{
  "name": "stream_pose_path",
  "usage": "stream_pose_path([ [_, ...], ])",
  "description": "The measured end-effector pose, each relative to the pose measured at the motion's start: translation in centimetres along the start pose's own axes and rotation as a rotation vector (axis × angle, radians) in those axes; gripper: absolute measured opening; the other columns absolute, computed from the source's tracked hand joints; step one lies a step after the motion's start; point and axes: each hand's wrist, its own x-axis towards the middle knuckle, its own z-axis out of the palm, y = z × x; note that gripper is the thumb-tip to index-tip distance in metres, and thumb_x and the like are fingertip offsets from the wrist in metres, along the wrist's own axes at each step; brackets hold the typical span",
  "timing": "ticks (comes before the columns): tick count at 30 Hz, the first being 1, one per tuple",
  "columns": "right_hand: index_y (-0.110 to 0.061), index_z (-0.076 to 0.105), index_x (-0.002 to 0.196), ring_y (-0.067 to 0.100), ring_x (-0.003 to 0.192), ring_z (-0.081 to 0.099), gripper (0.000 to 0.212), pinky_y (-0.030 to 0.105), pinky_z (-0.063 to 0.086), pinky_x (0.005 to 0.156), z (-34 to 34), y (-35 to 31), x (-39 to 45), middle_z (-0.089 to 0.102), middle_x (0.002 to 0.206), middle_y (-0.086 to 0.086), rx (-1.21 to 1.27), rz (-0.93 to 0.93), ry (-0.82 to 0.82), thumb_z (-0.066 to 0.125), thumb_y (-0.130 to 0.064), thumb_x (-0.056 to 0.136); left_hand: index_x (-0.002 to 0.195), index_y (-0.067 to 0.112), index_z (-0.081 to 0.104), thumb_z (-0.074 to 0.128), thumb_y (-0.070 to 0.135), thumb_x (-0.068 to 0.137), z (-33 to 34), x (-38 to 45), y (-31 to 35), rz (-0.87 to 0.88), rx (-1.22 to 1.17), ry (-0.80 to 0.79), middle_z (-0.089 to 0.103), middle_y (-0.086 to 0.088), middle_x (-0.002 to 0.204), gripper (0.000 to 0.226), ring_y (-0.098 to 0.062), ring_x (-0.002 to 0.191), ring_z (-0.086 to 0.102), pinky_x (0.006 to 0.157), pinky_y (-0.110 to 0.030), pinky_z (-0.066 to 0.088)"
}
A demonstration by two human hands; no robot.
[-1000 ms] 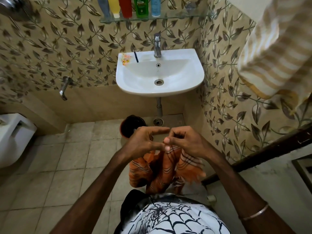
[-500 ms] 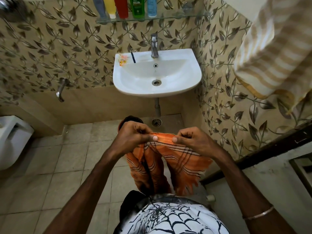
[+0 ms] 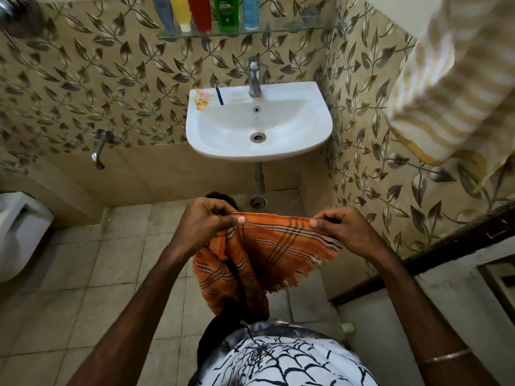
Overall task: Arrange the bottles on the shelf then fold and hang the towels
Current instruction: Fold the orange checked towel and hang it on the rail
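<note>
Bottles: five bottles (image 3: 206,12) stand upright in a close row on the glass shelf (image 3: 292,30) above the sink (image 3: 320,118); this part of the task looks done, though their tops are cut off by the frame.
Striped towel: a beige striped towel (image 3: 451,87) hangs at upper right against the wall; what it hangs from is out of view, so I cannot tell whether it is properly folded.
Orange towel: the orange towel (image 3: 267,246) is held in the air over the floor (image 3: 83,274), below the sink, its top edge stretched level between the two hands and the rest drooping in loose folds toward the person's shirt.
Left hand: the left hand (image 3: 206,218) pinches the towel's top edge, fingers (image 3: 239,219) curled onto the cloth.
Right hand: the right hand (image 3: 342,224) pinches the same edge further right, thumb on the near side.
Step in hand: likely squaring the edge to start a fold.
Left to do: fold the orange towel and hang it; no free rail shows.
</note>
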Motion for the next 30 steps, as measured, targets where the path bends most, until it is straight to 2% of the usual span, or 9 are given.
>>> stream_pose_path([
  [4,-0.019,0.072,0.118,0.015,0.081,0.076,0.029,0.023,0.058,0.063,0.0,-0.7,-0.2,0.078,0.093,-0.009,0.131,-0.018,-0.044,0.071,-0.018,0.089,0.079,0.024,0.077,0.08,0.028,0.081,0.7,0.4,0.0,-0.022,0.155,0.078,0.074,0.005,0.073,0.005,-0.006,0.069,0.071,0.061,-0.025,0.056],
  [6,-0.016,0.074,0.114,0.01,0.084,0.075,0.024,0.019,0.055,0.065,0.1,-1.2,-0.1,0.078,0.097,-0.009,0.168,-0.034,-0.092,0.068,-0.008,0.092,0.081,0.025,0.077,0.077,0.029,0.084,1.2,0.5,0.2,-0.024,0.308,0.15,0.072,0.013,0.072,0.005,0.002,0.063,0.066,0.056,-0.015,0.049],
  [10,-0.018,0.076,0.111,0.015,0.098,0.071,0.026,0.027,0.057,0.077,0.1,-2.1,-0.3,0.077,0.109,-0.008,0.174,-0.027,-0.302,0.061,-0.004,0.095,0.085,0.025,0.076,0.073,0.032,0.087,1.7,0.9,0.2,-0.02,0.438,0.172,0.072,0.01,0.076,0.008,0.001,0.065,0.064,0.056,-0.019,0.044],
  [13,-0.011,0.069,0.12,0.009,0.109,0.07,0.044,0.021,0.055,0.086,0.4,-2.7,-0.4,0.076,0.113,-0.006,0.267,-0.036,-0.429,0.057,0.017,0.089,0.088,0.025,0.077,0.069,0.037,0.089,1.6,1.0,0.1,-0.03,0.485,0.197,0.075,0.009,0.079,0.014,-0.004,0.067,0.065,0.058,-0.022,0.043],
  [16,-0.007,0.072,0.113,0.013,0.101,0.074,0.045,0.022,0.058,0.084,1.4,-2.6,0.0,0.078,0.107,0.0,0.289,-0.095,-0.344,0.06,0.024,0.082,0.089,0.023,0.077,0.066,0.035,0.092,2.0,0.8,0.3,-0.043,0.572,0.256,0.073,0.007,0.076,0.017,-0.01,0.07,0.065,0.059,-0.023,0.044],
  [19,-0.007,0.076,0.099,0.018,0.093,0.076,0.023,0.024,0.06,0.081,2.6,-2.8,0.4,0.079,0.097,0.003,0.318,-0.175,-0.211,0.074,0.003,0.079,0.086,0.022,0.076,0.066,0.04,0.091,2.4,0.9,0.5,-0.051,0.595,0.283,0.069,0.009,0.072,0.021,-0.01,0.069,0.063,0.057,-0.023,0.04],
  [24,-0.018,0.079,0.093,0.01,0.086,0.071,0.015,0.023,0.054,0.076,3.7,-3.3,1.1,0.076,0.09,-0.01,0.079,-0.311,-0.096,0.081,-0.021,0.078,0.076,0.015,0.066,0.067,0.052,0.088,2.6,1.2,0.8,-0.202,0.008,0.275,0.069,0.002,0.066,0.039,-0.016,0.067,0.065,0.063,-0.033,0.05],
  [27,-0.018,0.077,0.09,0.016,0.092,0.064,0.01,0.033,0.054,0.08,4.6,-3.1,1.8,0.066,0.094,-0.008,-0.006,-0.384,-0.061,0.081,-0.02,0.081,0.081,0.01,0.066,0.069,0.049,0.086,2.1,0.7,1.7,-0.288,-0.303,0.103,0.068,-0.002,0.063,0.04,-0.027,0.063,0.06,0.057,-0.03,0.048],
  [30,-0.019,0.072,0.091,0.016,0.09,0.068,0.003,0.04,0.058,0.082,5.4,-3.4,1.9,0.07,0.092,0.0,0.106,-0.316,-0.097,0.073,-0.018,0.088,0.089,0.01,0.071,0.075,0.043,0.074,1.5,0.2,1.8,-0.33,-0.405,-0.092,0.068,-0.015,0.082,0.037,-0.032,0.078,0.059,0.073,-0.041,0.042],
])
